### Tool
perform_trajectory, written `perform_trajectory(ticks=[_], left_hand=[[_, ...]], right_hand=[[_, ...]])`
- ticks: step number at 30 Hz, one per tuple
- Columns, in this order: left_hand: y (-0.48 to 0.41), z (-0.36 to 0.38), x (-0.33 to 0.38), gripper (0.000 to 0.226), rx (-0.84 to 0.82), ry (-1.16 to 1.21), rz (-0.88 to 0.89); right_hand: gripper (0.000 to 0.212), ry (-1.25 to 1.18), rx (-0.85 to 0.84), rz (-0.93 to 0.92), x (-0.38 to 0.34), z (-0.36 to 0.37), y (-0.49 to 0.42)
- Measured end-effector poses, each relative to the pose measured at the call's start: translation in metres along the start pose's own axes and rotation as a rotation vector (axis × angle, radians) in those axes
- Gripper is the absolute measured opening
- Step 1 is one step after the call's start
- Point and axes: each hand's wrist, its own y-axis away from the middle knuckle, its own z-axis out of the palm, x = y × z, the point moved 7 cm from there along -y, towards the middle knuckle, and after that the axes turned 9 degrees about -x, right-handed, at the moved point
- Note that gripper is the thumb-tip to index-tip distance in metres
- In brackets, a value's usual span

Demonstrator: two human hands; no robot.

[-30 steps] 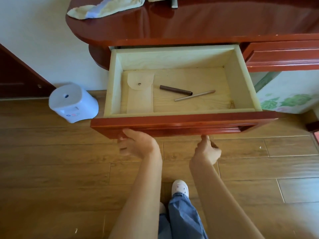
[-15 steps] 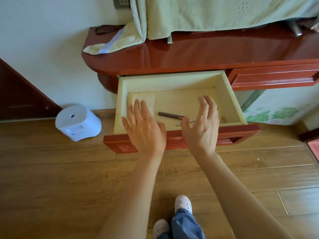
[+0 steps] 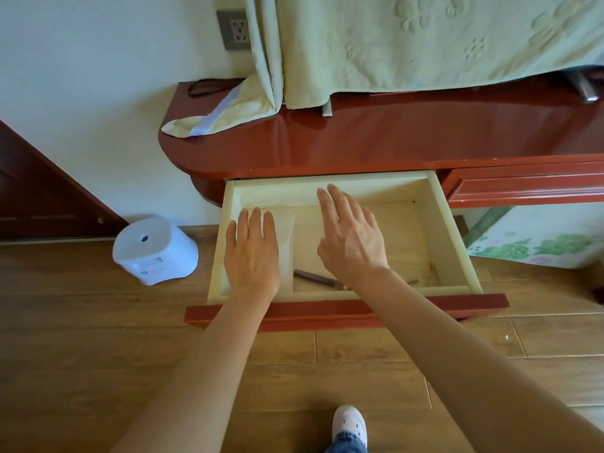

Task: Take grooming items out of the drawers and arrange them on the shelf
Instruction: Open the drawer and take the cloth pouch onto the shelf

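Head view: the open drawer (image 3: pixel 448 230) projects from under the red lacquered shelf (image 3: pixel 392 138), its red front panel nearest the camera. The left hand (image 3: pixel 253 253) lies flat, palm down, fingers straight and close together, over the drawer's left part, covering most of a pale pouch (image 3: pixel 287 235); contact with the pouch cannot be judged. The right hand (image 3: pixel 351 241) is likewise flat with fingers extended, over the middle of the drawer, holding nothing. A dark brown pencil (image 3: pixel 317 278) lies on the drawer bottom near the front wall, its right end hidden by the right wrist; a thin stick (image 3: pixel 412 282) shows just beyond the wrist. A pale green cloth (image 3: pixel 425 44) hangs over the back of the shelf, partly covering a wall socket (image 3: pixel 235 29). A closed drawer (image 3: pixel 523 188) adjoins on the right. A white plastic stool (image 3: pixel 155 248) stands on the wooden floor (image 3: pixel 81 338) at left.
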Motion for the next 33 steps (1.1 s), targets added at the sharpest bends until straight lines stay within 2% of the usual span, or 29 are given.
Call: perform_trajectory(ticks=[8,11,15,21,25,28,33], left_hand=[[-0.036,0.032,0.001,0.077,-0.157,-0.075,0.054],[-0.045,0.035,-0.003,0.083,-0.152,-0.075,0.021],[-0.051,0.051,-0.007,0.081,-0.289,-0.083,0.026],[-0.056,0.063,-0.014,0.075,-0.348,-0.052,0.021],[-0.058,0.070,-0.013,0.067,-0.326,-0.032,0.062],[-0.059,0.076,-0.011,0.062,-0.331,-0.006,0.084],[-0.054,0.084,-0.008,0.070,-0.392,0.058,0.082]], right_hand=[[0.084,0.115,-0.244,-0.165,-0.004,0.036,-0.044],[0.093,0.134,-0.315,-0.177,-0.009,0.050,-0.056],[0.100,0.187,-0.416,-0.182,-0.013,0.073,-0.067],[0.085,0.064,-0.522,-0.060,-0.012,0.099,-0.080],[0.096,0.092,-0.567,-0.085,-0.019,0.111,-0.086],[0.095,0.089,-0.593,-0.109,-0.027,0.117,-0.091],[0.072,-0.228,-0.659,0.058,-0.024,0.133,-0.096]])
